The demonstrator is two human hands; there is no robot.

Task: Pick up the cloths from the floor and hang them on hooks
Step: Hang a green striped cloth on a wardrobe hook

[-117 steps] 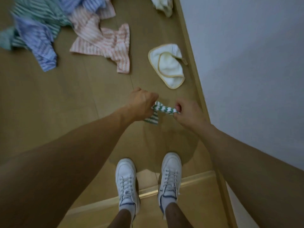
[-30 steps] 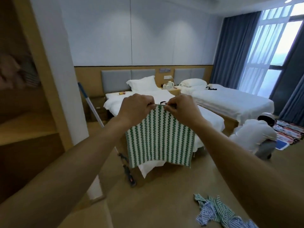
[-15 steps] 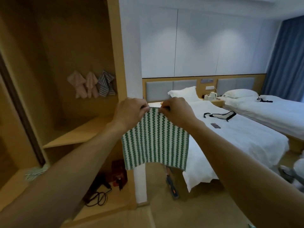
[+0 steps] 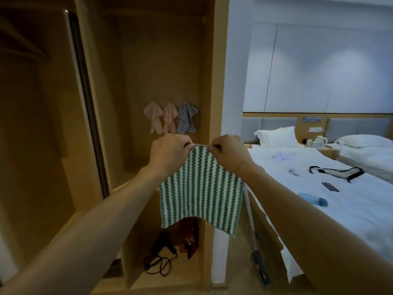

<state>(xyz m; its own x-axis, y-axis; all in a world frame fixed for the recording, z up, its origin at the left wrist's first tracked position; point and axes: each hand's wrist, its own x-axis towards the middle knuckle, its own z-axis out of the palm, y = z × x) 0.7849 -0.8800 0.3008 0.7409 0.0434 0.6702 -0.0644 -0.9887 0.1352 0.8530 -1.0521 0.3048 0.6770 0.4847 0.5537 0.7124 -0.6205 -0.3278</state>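
A green-and-white zigzag cloth (image 4: 202, 188) hangs flat in front of me, held by its top edge. My left hand (image 4: 170, 151) pinches the top left corner and my right hand (image 4: 228, 152) pinches the top right, a short loop stretched between them. On the back wall of the wooden closet, just above my hands, hang two pink striped cloths (image 4: 161, 119) and a blue striped cloth (image 4: 186, 118). The hooks themselves are hidden behind those cloths.
The closet's wooden side post (image 4: 219, 81) stands right of the hung cloths. A hair dryer with a cord (image 4: 161, 252) and a red item lie on the closet floor. A white bed (image 4: 340, 199) with small items is at right; a mop (image 4: 258, 265) leans by it.
I lifted the green cloth from the floor, spread it between both hands, and turned left from the beds toward the closet. The hung cloths now sit just above my hands.
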